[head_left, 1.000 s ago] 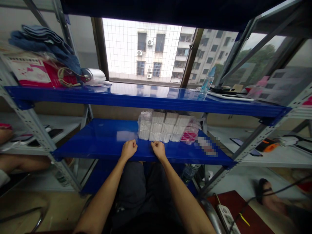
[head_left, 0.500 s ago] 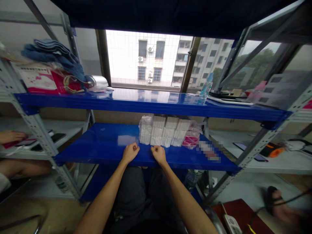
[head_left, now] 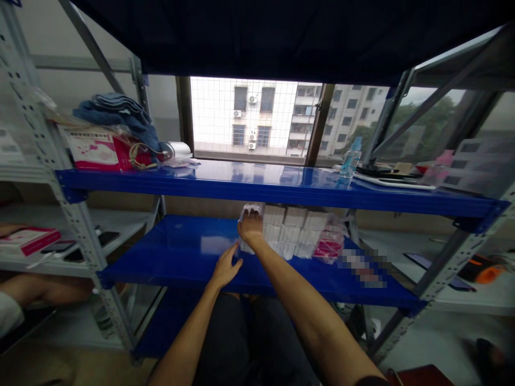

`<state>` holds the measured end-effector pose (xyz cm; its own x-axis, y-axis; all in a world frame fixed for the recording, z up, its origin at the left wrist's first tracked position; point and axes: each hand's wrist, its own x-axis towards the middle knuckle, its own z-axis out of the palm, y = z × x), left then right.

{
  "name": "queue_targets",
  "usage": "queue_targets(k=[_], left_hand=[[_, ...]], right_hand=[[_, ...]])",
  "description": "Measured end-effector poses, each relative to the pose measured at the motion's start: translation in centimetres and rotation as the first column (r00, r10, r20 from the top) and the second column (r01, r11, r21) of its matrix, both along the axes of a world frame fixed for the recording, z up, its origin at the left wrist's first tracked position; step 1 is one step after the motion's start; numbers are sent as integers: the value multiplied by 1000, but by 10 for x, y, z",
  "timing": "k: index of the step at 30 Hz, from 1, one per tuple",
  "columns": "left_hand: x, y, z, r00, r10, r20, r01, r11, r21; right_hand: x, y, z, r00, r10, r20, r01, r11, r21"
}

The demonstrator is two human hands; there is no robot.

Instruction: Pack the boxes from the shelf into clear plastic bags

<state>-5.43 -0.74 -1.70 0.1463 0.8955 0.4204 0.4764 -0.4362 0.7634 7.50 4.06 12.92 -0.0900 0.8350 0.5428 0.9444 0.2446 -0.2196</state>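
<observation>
On the blue lower shelf (head_left: 161, 252) stands a row of clear-wrapped packs of small white boxes (head_left: 285, 233). My right hand (head_left: 251, 228) is on the leftmost plastic-wrapped pack (head_left: 246, 244), its fingers curled over the pack's upper part. Much of that pack is hidden behind the hand. My left hand (head_left: 227, 267) is low at the pack's left front corner, fingers stretched and thumb apart, with nothing in it. A bag with pink packets (head_left: 328, 247) rests against the row's right end.
Close above runs the upper blue shelf (head_left: 281, 190). It carries a pink and white carton (head_left: 94, 150) with folded denim (head_left: 116, 115) and a blue spray bottle (head_left: 351, 158). Metal posts flank both sides. At far left another person's arm (head_left: 12, 229) shows beside a box.
Both hands have left the shelf's front edge, where they were loosely curled. My right hand has reached forward onto the leftmost pack; my left has opened beside it. The camera view has shifted.
</observation>
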Motion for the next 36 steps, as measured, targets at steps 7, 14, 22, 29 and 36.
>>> queue_targets(k=[7, 14, 22, 29, 36], left_hand=[[1, 2, 5, 987, 72, 143, -72, 997, -3], [-9, 8, 9, 840, 292, 456, -292, 954, -72], [-16, -18, 14, 827, 330, 455, -442, 881, 166], [-10, -40, 23, 919, 263, 293, -335, 913, 234], [13, -53, 69, 985, 90, -150, -42, 954, 297]], right_hand=[[-7, 24, -1, 969, 194, -151, -186, 981, 60], [3, 0, -9, 821, 510, -256, -489, 860, 144], [31, -37, -27, 552, 694, -461, -690, 691, 215], [72, -63, -63, 484, 628, -609, -752, 655, 79], [111, -83, -44, 691, 571, -444, -639, 769, -5]])
